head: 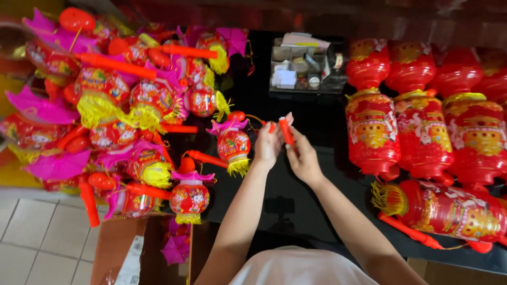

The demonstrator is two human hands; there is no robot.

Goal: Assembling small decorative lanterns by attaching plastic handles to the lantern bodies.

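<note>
Holding the thin red stick [285,132] between both hands, you have it just above the black table [317,121], near the middle of the view. Your left hand [268,143] is curled around the lower end, fingers closed, and a small red tip shows at its top. Your right hand [303,158] pinches the stick from the side, thumb and fingers closed on it, the other fingers loosely bent.

The stick looks like hollow plastic: light and stiff, and I think it can snap or bend if you twist it hard. Its surface seems smooth, so a grip near each end, as you have now, should give the best control; the middle is the weak place.

Just left of your left hand a small red lantern [233,143] with a pink roof and yellow tassel hangs or stands, and a thin cord seems to run from it toward the stick. Behind it lies a heap of small lanterns [121,105]. On your right stand big red lanterns [422,132] in a row, one lying down [449,208]. A tray of small parts [306,66] sits farther back.
</note>
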